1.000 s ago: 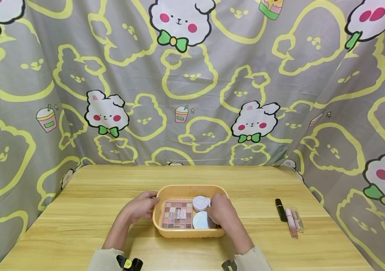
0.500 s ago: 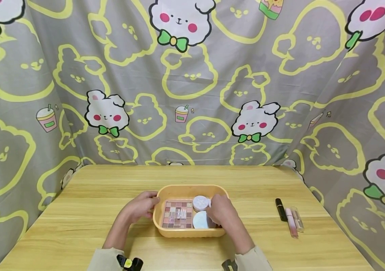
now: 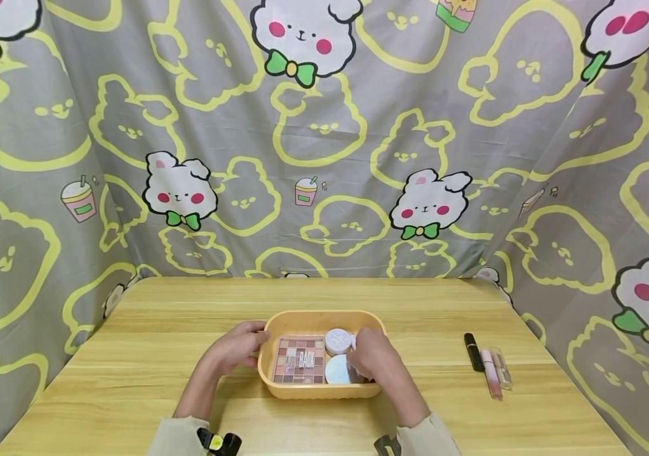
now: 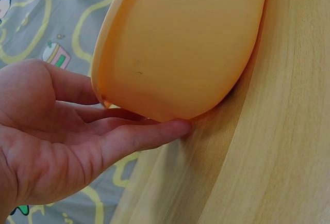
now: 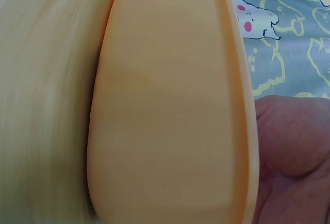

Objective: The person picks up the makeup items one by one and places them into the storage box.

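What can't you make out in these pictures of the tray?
Right hand: whether it holds anything, hidden by the hand itself in the head view, by the wall of the tray in the right wrist view.
Palette: finest print too small to read, head view.
Clear item at right: too small to identify, head view.
Tray: cut off by top edge, left wrist view.

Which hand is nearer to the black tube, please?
Right: the right hand is inside the tray, left of the black tube; the left hand, its grip on the tray's left end, is farther.

tray (image 3: 324, 392): smooth plastic, soft sheen | tabletop (image 3: 438, 304): wood-grained, smooth | curtain (image 3: 353, 145): creased cloth, matt
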